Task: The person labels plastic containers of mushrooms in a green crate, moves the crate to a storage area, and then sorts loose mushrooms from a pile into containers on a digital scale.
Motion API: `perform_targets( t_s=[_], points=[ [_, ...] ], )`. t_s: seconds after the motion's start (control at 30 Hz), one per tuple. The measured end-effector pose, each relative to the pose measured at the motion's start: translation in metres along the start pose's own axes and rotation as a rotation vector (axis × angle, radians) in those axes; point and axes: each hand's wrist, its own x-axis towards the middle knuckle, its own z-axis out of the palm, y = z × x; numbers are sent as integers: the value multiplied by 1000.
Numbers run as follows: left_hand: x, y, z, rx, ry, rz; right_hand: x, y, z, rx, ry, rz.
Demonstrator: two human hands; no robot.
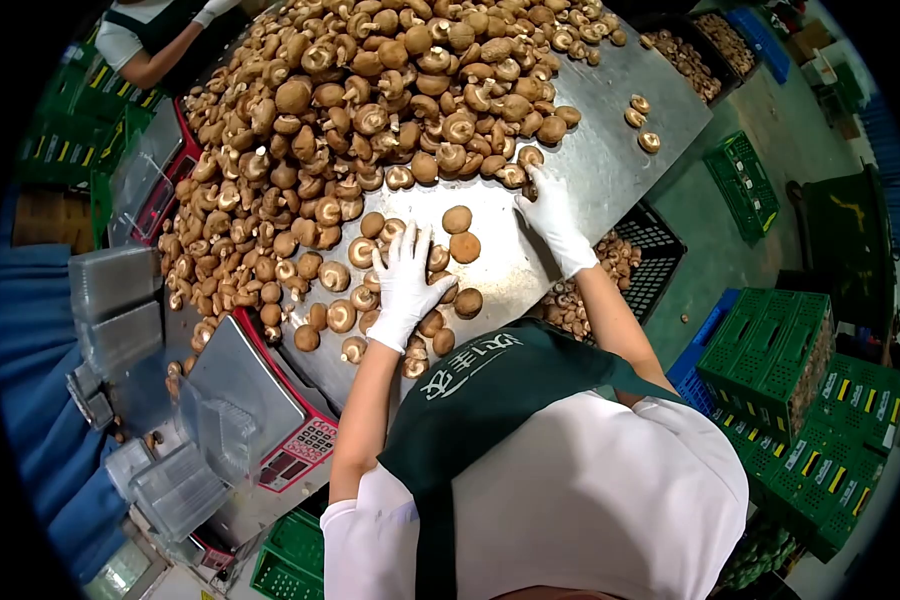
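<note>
Brown mushrooms (370, 120) lie in a large pile on a metal table (610, 130). My left hand (406, 288), in a white glove, rests with fingers spread over a smaller group of loose mushrooms (341, 316) on the near part of the table. Also gloved in white, my right hand (552, 215) is at the pile's right edge, its fingertips beside a mushroom (530, 156); its fingers are apart. Between my hands lie two mushrooms, cap up (457, 219). What is under my left palm is hidden.
A red-edged scale (250, 380) and clear plastic trays (175, 485) are at the left. A black crate (660, 250) of mushrooms stands below the table's right edge. Green crates (770, 350) are stacked at the right. Another person's gloved hand (215, 10) shows at the top left.
</note>
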Motion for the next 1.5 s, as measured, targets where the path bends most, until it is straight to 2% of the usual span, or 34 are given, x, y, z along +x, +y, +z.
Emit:
perform_targets(
  t_s=[0.17, 0.3, 0.37, 0.5, 0.53, 0.57, 0.63, 0.7, 0.77, 0.83, 0.9, 0.93, 0.97, 1.0, 1.03, 1.07, 1.1, 1.2, 1.27, 1.37, 1.43, 1.5],
  points=[
    [-1, -4, 6, 80, 20, 38, 6, 8, 28, 19, 13, -46],
    [-9, -6, 4, 62, 42, 39, -2, 12, 32, 236, 152, -62],
    [-11, -6, 2, 54, 58, 37, -12, 21, 20, 483, -189, 283],
    [-12, -3, -1, 72, 48, 26, -36, 41, 6, 546, -208, 226],
    [-12, -3, -1, 71, 41, 18, -38, 24, -28, 644, -252, 353],
    [-12, -3, -1, 70, 34, 11, -41, 36, -36, 783, -285, 390],
    [-12, -4, 0, 73, 44, 23, -45, 55, -54, 656, -149, 424],
    [-12, -3, -2, 75, 44, 18, -46, 84, -72, 288, -99, 451],
    [-11, -4, -2, 75, 44, 24, -45, 106, -92, -61, -323, 499],
    [-10, -3, -2, 72, 44, 32, -46, 119, -89, -59, -361, 513],
    [-9, -3, -3, 85, 38, 22, -42, 107, -85, -73, -114, 312],
    [-9, -3, -3, 82, 30, 20, -38, 90, -86, 61, -158, 363],
    [-10, -3, -2, 84, 28, 20, -38, 95, -60, 161, -53, 243],
    [-10, -3, -2, 81, 31, 19, -32, 55, -75, 284, -190, 373],
    [-10, -3, -2, 79, 37, 18, -28, 42, -64, 297, -361, 405],
    [-11, -4, -1, 78, 47, 31, -33, 31, -51, 121, -383, 202],
    [-11, -3, -2, 82, 35, 23, -47, 22, -32, -35, -223, -48],
    [-13, -2, -1, 74, 46, 12, -76, 18, -4, -94, -129, -166],
    [-14, -1, -1, 85, 50, 6, -88, 37, -3, -27, 36, -312],
    [-15, -3, 1, 96, 59, 15, -97, 72, -20, -102, 39, -263],
    [-14, -3, 3, 55, 69, 15, -94, 87, -42, -225, -30, -108],
    [-14, -3, 5, 89, 88, 27, -86, 104, -49, -419, 43, -36]
  ],
)
